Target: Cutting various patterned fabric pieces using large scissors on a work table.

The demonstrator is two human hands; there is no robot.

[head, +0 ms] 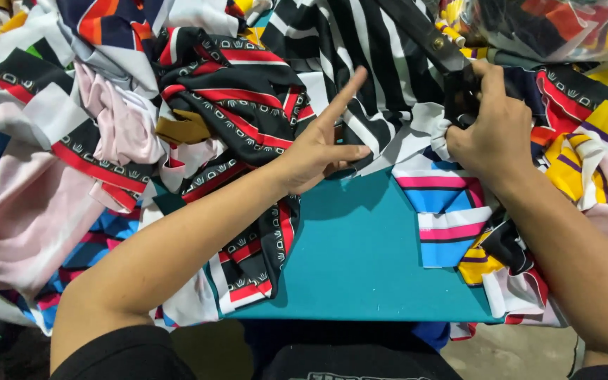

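I'm looking at a teal bench [360,260] showing between heaps: black-and-white striped fabric [360,56], black cloth with red bands and white patterning [248,105], pale pink cloth [29,218], a blue, pink and white striped piece [445,211], and black scissors [427,35].

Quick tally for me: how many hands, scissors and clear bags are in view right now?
Hands: 2, the left hand on the black-and-white striped fabric, the right hand gripping the scissors.
Scissors: 1, black.
Clear plastic bags: 1, the clear bag of scraps, top right.
Total: 4.
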